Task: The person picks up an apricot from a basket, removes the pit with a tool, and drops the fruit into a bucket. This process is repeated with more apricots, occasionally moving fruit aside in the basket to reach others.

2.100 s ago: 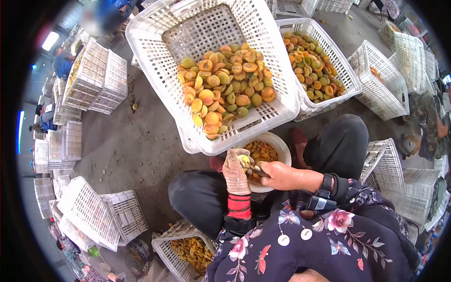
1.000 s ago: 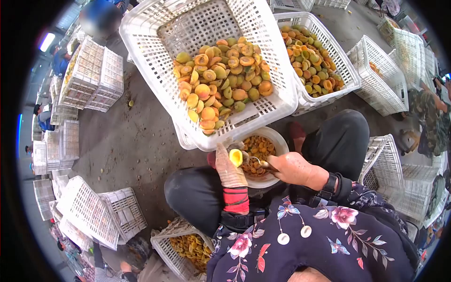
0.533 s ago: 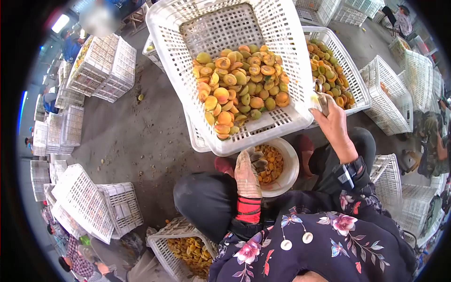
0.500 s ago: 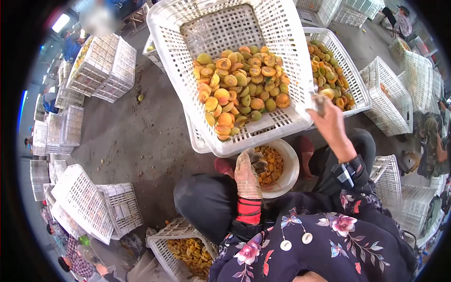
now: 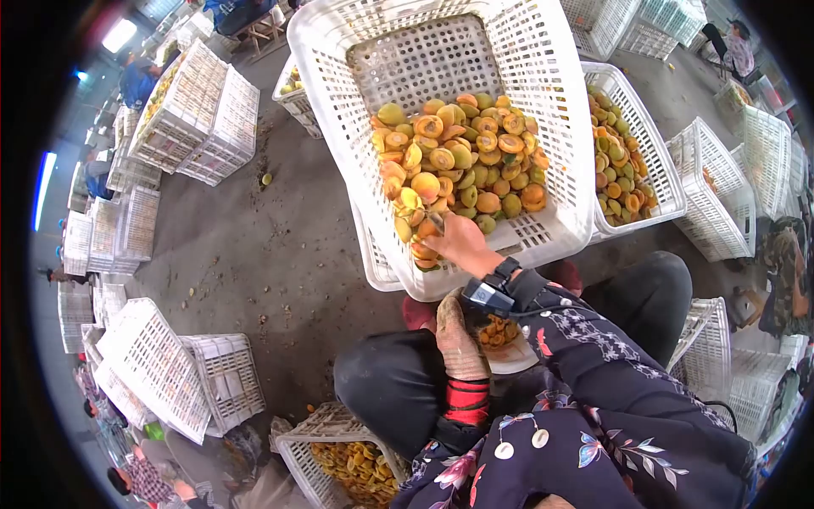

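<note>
My bare right hand [image 5: 465, 244] is down at the lower left of the heap of fruit halves [image 5: 487, 174], inside the big white crate [image 5: 578, 127] at the upper middle of the frame. Its fingers are bent among the pieces, with something dark [image 5: 437, 222] beside them, maybe a tool; I cannot tell whether they pinch a fruit. My gloved left hand [image 5: 459, 339] is lower, near the middle of the frame, beside the white bucket [image 5: 515, 363], fingers partly curled; I cannot see whether it grips anything. To pick well here, I'd take a loose piece from the edge of the heap rather than dig under it, since the fruit looks soft and could bruise. I'd turn the dark thing away from the flesh, lift my wrist clear of the crate's rim, and have the left palm ready near the bucket
</note>
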Demonstrator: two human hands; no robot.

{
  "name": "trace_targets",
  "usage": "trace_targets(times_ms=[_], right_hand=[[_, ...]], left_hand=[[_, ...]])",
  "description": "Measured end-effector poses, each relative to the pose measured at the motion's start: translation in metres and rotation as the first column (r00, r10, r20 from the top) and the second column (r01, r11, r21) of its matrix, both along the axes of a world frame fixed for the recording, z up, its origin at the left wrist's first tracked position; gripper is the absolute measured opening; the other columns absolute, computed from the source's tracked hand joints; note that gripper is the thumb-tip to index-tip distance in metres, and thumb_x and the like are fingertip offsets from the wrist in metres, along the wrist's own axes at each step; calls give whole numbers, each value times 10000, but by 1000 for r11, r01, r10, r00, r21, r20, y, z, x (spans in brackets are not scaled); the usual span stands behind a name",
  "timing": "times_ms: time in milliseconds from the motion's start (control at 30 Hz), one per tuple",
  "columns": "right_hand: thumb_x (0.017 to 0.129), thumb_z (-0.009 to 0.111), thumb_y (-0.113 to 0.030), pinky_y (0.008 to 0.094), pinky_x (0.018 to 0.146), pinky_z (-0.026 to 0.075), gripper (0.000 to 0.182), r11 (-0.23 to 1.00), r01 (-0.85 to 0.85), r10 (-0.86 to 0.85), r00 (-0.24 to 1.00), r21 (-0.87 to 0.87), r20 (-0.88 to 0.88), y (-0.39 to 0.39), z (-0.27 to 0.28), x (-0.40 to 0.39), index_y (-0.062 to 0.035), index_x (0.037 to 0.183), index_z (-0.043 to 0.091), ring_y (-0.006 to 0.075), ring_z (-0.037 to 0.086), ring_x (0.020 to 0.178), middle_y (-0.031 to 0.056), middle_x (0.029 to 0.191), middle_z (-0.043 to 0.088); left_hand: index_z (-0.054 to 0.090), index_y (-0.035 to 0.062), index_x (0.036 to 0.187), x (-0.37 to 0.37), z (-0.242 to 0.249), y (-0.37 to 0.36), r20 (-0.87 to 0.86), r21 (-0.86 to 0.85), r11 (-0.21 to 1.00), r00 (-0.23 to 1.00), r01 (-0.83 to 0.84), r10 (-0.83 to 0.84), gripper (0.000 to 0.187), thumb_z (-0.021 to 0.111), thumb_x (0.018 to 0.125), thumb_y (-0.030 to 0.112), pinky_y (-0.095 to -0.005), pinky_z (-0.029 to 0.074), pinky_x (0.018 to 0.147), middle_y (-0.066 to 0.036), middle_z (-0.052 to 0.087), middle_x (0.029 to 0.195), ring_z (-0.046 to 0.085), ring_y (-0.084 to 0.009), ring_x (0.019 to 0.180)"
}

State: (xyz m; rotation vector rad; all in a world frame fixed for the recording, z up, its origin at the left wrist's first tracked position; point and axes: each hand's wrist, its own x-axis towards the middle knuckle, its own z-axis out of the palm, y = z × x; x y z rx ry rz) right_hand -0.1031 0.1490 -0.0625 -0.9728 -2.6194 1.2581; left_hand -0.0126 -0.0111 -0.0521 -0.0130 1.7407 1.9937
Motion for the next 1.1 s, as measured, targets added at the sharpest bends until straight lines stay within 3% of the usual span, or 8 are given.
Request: trace_targets(times_ms=[67, 233, 400, 600, 767, 867, 967, 1100], right_hand=[[739, 732, -332, 479, 738, 502, 466, 998, 37, -38, 999, -42, -16, -3, -3, -5, 63, 946, 595, 425, 644, 866, 264, 861, 657], [722, 762, -352, 421, 703, 505, 508, 996, 35, -44, 993, -82, -113, 9, -4, 10, 65, 957, 594, 335, 656, 781, 208, 816, 648], [763, 779, -197, 330, 775, 510, 514, 907, -211, 67, 926, -364, -372, -10, 54, 90, 24, 1185, 585, 95, 576, 855, 90, 934, 673], [837, 691, -177, 426, 751, 515, 471, 965, -229, 187, 941, -126, -281, -31, 73, 166, 6, 1230, 508, 424, 642, 880, 252, 905, 655], [862, 648, -168, 481, 653, 507, 276, 976, -200, 209, 970, 81, -120, -35, 101, 197, -19, 1046, 508, 421, 644, 763, 221, 767, 642], [819, 631, -120, 485, 624, 516, 312, 928, -321, 311, 947, 188, 85, -36, 106, 204, 4, 1056, 470, 407, 645, 721, 217, 703, 617], [843, 605, -136, 444, 538, 516, 218, 911, -324, 320, 946, 256, 60, -36, 103, 208, -15, 993, 503, 356, 651, 595, 171, 611, 615], [843, 601, -133, 450, 518, 512, 210, 914, -330, 321, 944, 234, 77, -42, 104, 212, -18, 991, 505, 366, 642, 570, 164, 587, 605]], left_hand=[[544, 8, 1272, -1, -9, 0, -212, -159, 986, 974, 52, -85, 410, 501, 1003, 314, -326, 537, 779, -91, 586, 1140, 585, -198, 1051], [513, 43, 1311, -6, 20, 2, 352, 167, 984, 936, -59, -4, 463, 504, 1000, 385, -348, 540, 810, -100, 550, 1219, 603, -233, 1045], [470, 32, 1347, -9, 23, 17, 400, 405, 895, 917, -187, 10, 554, 474, 998, 463, -416, 474, 963, -114, 557, 1244, 600, -280, 1071], [507, 12, 1290, -2, 25, 10, 325, 320, 937, 945, -144, 35, 425, 507, 1008, 331, -384, 511, 919, -133, 562, 1212, 577, -244, 1103], [547, 26, 1204, 3, 53, 12, 316, 348, 930, 949, -117, 1, 346, 485, 1025, 315, -326, 499, 912, -76, 582, 1149, 588, -184, 1024], [510, -17, 1241, 7, 55, 12, 304, 446, 892, 950, -76, -72, 464, 710, 823, -49, -364, 546, 863, -148, 610, 1135, 635, -238, 960], [561, 11, 1030, 11, 57, 14, -114, 116, 988, 989, 107, -93, 378, 422, 1041, 362, -338, 527, 820, -97, 613, 1065, 615, -194, 918], [570, 23, 970, 7, 58, 18, 288, 358, 934, 952, -4, -106, 418, 414, 1040, 405, -329, 531, 761, -116, 633, 932, 628, -205, 825]])
